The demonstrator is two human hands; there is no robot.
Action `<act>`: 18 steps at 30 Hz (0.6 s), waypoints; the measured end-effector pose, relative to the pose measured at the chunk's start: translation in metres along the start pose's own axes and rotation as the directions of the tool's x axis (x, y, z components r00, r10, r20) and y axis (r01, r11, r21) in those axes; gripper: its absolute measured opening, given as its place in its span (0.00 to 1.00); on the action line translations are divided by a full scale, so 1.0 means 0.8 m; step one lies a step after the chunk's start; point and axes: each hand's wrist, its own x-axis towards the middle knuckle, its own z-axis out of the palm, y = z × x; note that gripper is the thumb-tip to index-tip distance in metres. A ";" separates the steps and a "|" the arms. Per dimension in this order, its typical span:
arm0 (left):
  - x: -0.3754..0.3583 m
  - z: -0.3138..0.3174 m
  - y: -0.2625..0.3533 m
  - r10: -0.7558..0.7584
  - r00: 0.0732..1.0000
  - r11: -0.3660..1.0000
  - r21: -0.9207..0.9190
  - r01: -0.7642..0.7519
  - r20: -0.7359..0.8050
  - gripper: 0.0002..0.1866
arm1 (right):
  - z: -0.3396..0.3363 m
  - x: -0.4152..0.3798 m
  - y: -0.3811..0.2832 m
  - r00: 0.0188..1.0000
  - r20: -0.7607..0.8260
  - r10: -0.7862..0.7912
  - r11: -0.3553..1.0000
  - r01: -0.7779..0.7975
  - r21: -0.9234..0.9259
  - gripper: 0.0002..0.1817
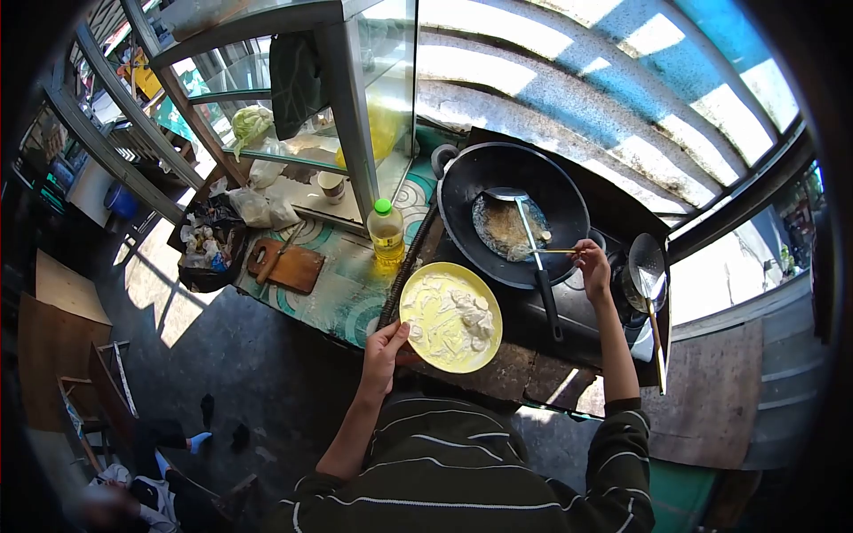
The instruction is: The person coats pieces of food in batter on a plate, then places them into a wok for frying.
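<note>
My left hand (384,349) grips the near left rim of a yellow plate (410,289). The plate carries a spread of white, floury paste (474,318), heaped toward its right side. Over the right part of a black wok (462,182), my right hand (591,265) pinches a thin wooden skewer (560,251). Its tip points left, close over pale, wet-looking food (517,252) at the edge of bubbling oil (500,226). A metal spatula (530,233) lies across the wok, its black handle resting over the near rim.
A green-capped oil bottle (388,238) stands left of the stove. Beyond it are a wooden cutting board (302,269) with a knife (283,253) and a black bag of waste (213,262). A strainer (647,255) sits at right. A glass cabinet (346,98) rises behind; a person (160,489) is lower left.
</note>
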 end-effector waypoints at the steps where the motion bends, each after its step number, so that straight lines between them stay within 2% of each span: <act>1: -0.001 0.000 0.000 -0.007 1.000 1.000 0.002 0.007 -0.004 0.14 | -0.002 0.003 0.001 1.000 0.014 0.001 1.000 -0.001 -0.010 0.10; 5: 0.001 -0.005 -0.005 -0.005 1.000 1.000 0.021 0.005 -0.001 0.15 | -0.005 0.009 -0.009 0.997 0.075 -0.002 1.000 0.002 -0.001 0.10; 9: 0.002 -0.005 -0.006 -0.020 1.000 1.000 0.002 0.020 0.017 0.15 | -0.005 0.017 -0.016 0.999 0.041 0.021 0.999 -0.020 -0.030 0.10; 18: 0.001 0.000 -0.004 -0.020 1.000 1.000 0.006 0.019 0.007 0.15 | -0.010 0.031 -0.025 0.997 0.074 -0.004 0.980 0.019 -0.197 0.13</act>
